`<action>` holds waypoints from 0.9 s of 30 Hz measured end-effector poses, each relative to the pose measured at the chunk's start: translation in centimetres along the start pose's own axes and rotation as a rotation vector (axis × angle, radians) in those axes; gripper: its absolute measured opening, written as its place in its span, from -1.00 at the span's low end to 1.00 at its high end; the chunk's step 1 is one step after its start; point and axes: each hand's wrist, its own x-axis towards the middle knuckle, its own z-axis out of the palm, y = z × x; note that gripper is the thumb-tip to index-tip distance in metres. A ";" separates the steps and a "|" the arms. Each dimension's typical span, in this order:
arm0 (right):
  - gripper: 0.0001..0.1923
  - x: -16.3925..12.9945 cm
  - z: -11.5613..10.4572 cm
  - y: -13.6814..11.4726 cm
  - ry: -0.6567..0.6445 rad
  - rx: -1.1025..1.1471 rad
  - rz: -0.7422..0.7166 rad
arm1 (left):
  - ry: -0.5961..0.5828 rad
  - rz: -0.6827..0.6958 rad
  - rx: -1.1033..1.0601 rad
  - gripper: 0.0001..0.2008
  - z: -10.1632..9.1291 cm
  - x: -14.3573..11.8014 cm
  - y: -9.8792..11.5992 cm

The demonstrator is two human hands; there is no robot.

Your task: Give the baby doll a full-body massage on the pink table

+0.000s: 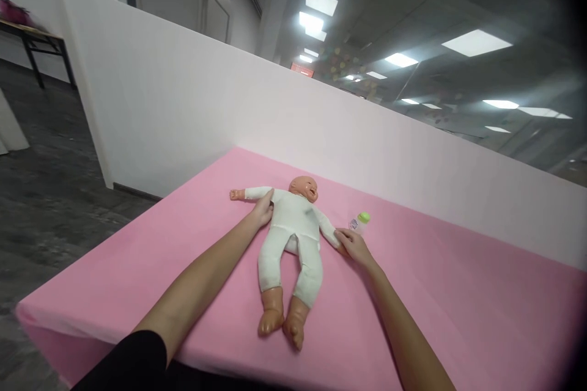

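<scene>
The right hand (354, 245) is closed around the end of a doll's outstretched arm, with the thumb and fingers at its wrist and covering most of the doll's small hand. The left hand (263, 209) touches the other side of the doll (293, 223), tucked at the armpit with the thumb up along the shoulder; its fingers are partly hidden, so I cannot tell whether it grips or only rests there.

The doll lies on its back on a table covered with a pink cloth (183, 250), its head toward a white partition (183, 85) and its feet toward the person. It wears a white suit, and its head, hands and feet are bare. The head is tipped to the right, the arms are spread to both sides, and the legs are a little apart at the knees, with the feet close together near the front edge of the table.

Just beyond the right hand is a small clear bottle with a green cap (364, 217), partly hidden by that hand. A black sleeve (132, 360) shows on the left arm, while the right forearm is bare.

Over the partition are bright ceiling lights (477, 43) and an open doorway (232, 9). To the left, another table (46, 43) stands on a dark floor (50, 195).
</scene>
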 end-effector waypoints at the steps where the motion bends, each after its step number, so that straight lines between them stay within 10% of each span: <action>1: -0.54 -0.6 -0.3 -0.1 -0.025 0.012 -0.005 | 0.027 0.001 -0.058 -0.66 -0.1 0.2 0.1; 6: -0.54 -1.0 -0.8 -0.2 -0.049 -0.082 -0.051 | 0.110 0.018 -0.224 -0.63 -1.2 0.4 1.3; 15: -0.58 1.7 1.4 3.1 0.365 -0.519 -0.202 | 0.072 -0.163 -0.153 -0.45 -3.3 -0.4 4.3; 21: -0.58 1.9 2.1 3.4 0.422 -0.487 -0.259 | -0.014 -0.205 0.282 -0.58 -3.0 -3.4 4.4; 27: -0.67 0.1 1.6 -0.4 0.431 -0.269 -0.299 | -0.147 0.142 0.919 -0.38 -4.7 -8.9 3.7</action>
